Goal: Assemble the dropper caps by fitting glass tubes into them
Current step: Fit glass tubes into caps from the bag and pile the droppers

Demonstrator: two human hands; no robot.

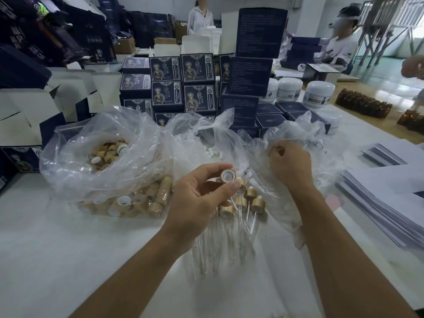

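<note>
My left hand [197, 196] pinches a bamboo-coloured dropper cap [227, 175] between thumb and fingers, its white open end facing me. My right hand [290, 162] is curled inside a clear plastic bag [321, 157] at the right; whether it holds a glass tube I cannot tell. Below the cap lies a pile of assembled droppers [246, 203] with glass tubes pointing toward me. A clear bag of loose caps [107, 152] sits at the left, with more caps [137, 200] lying in front of it.
Stacked dark blue printed boxes [183, 86] stand behind the bags, with white jars [319, 92] and brown bottles [362, 103] at the right. Piles of white sheets [390, 193] lie at the right edge. Folded open cartons [46, 106] are at the left. Two people work in the background.
</note>
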